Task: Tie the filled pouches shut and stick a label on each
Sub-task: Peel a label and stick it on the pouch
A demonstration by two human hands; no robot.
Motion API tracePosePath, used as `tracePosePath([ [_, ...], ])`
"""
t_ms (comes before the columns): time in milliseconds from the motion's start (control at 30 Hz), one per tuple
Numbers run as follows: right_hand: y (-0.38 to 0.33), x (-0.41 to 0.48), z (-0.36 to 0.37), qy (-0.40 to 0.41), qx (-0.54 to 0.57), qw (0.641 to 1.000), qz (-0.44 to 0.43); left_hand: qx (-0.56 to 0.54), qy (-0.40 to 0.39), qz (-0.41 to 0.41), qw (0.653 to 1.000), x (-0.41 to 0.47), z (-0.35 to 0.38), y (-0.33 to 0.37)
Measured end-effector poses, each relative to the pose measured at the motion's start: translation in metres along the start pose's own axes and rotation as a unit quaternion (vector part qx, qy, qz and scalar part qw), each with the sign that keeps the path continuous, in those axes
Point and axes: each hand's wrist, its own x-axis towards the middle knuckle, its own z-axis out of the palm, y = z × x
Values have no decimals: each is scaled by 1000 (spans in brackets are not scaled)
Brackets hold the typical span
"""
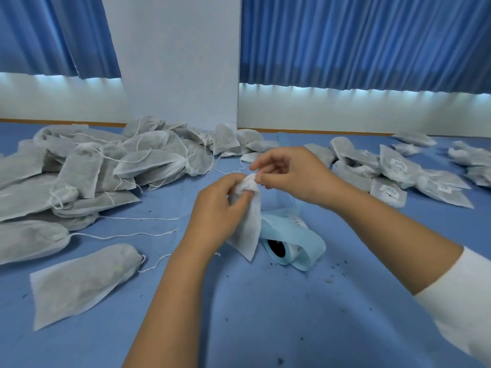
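On the left sat a pouch pile [79, 168]. Mid-table, the left hand [215, 208] gripped the pouch [248, 227] by its neck, lifted; the right hand [289, 176] pinched its mouth, string not discernible. The knot likely needed the neck kept bunched, cinched close to the fill. A label roll [295, 241] lay just behind.

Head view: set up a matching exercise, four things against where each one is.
Things:
1. held pouch
2. label roll
3. plain pouches
4. labelled pouches

Places:
A. spread at the right of the table
B. gripped by the left hand, pinched at the neck by the right hand
C. heaped at the left
D. lying on the table just behind the held pouch

Pairs: 1-B, 2-D, 3-C, 4-A
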Motion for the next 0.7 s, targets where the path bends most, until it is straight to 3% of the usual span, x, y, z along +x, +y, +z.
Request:
tracePosePath([
  [200,3,-38,-7,29,-24,998,51,-12,26,17,999,-3,-5,10],
  [267,4,-43,-10,43,-33,997,47,-68,18,3,998,-6,-7,15],
  [367,7,-47,-10,94,-19,995,28,-165,-40,-40,985,-10,-12,27],
  [500,20,-56,-4,173,9,985,-3,-180,-154,-66,969,-15,-9,34],
  [633,26,-65,-9,165,74,983,-5,-134,-227,-92,960,-17,-8,34],
  [700,25,-70,-17,116,114,987,4,-84,-218,-84,969,-14,-7,32],
])
